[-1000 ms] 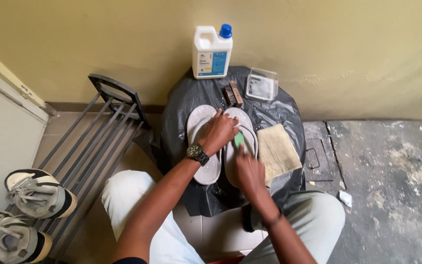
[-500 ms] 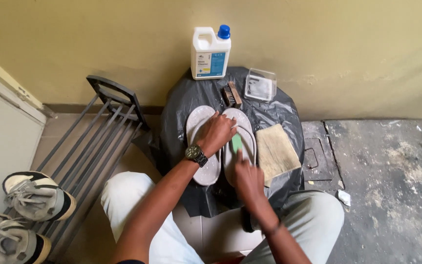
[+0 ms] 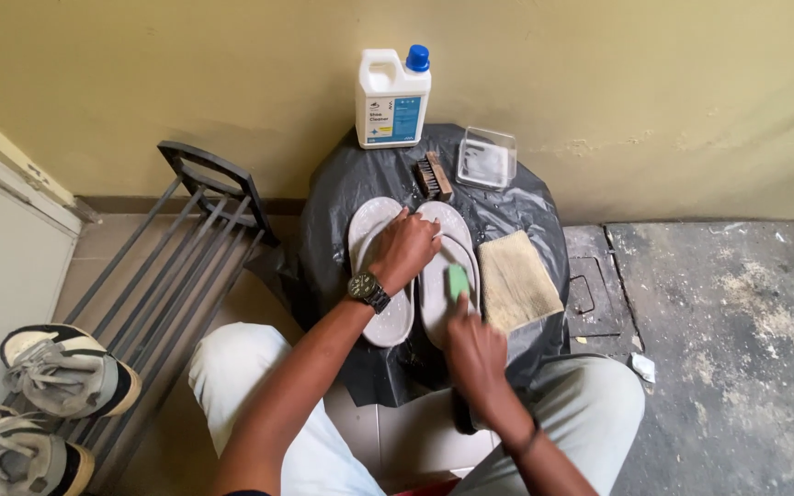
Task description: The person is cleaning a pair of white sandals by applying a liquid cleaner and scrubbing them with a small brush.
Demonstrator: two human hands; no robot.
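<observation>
Two pale grey slippers lie side by side on a small round table covered in black plastic [image 3: 516, 197]. My left hand [image 3: 403, 250], with a dark wristwatch, presses down across the left slipper [image 3: 371, 230] and the top of the right slipper [image 3: 443, 303]. My right hand [image 3: 470, 344] grips a green brush [image 3: 457, 280] that touches the right slipper's sole near its middle.
A white jug [image 3: 393, 99] with a blue cap stands against the yellow wall. A brown brush [image 3: 434, 176], a clear plastic tub [image 3: 487, 158] and a beige cloth [image 3: 516, 280] lie on the table. A dark metal shoe rack [image 3: 153, 266] at left holds sneakers [image 3: 62, 372].
My right hand and the green brush have slid down the right slipper toward me. My left hand stays pressed on the slippers.
</observation>
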